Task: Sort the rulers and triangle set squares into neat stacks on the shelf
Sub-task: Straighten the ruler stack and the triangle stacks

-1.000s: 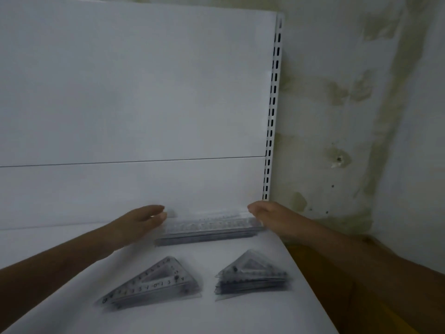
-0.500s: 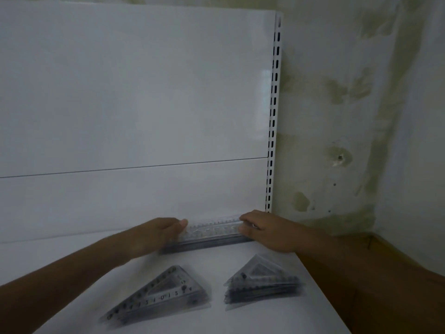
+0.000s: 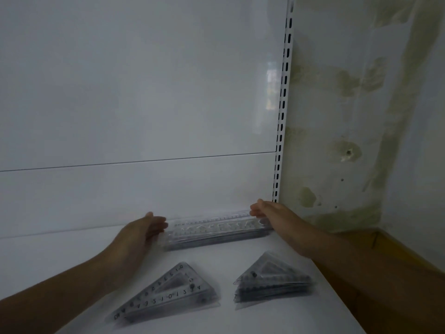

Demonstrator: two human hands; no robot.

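Observation:
A stack of clear plastic rulers (image 3: 216, 229) lies along the back of the white shelf (image 3: 60, 256). My left hand (image 3: 142, 230) rests flat against the stack's left end, fingers extended. At the right end my right hand (image 3: 267, 212) touches the top ruler with loosely curled fingers. In front lie two stacks of clear triangle set squares: a long flat stack (image 3: 166, 295) at the left and a smaller stack (image 3: 272, 280) at the right.
A white back panel (image 3: 144, 92) rises behind the shelf, ending in a slotted upright (image 3: 283, 104). The shelf's right edge drops off beside my right forearm. A stained wall (image 3: 361, 116) and a wooden floor strip (image 3: 409, 256) lie to the right.
Both hands have eased outward to the ends of the ruler stack. The camera has tilted, so the shelf and stacks sit slightly lower in view than a second ago.

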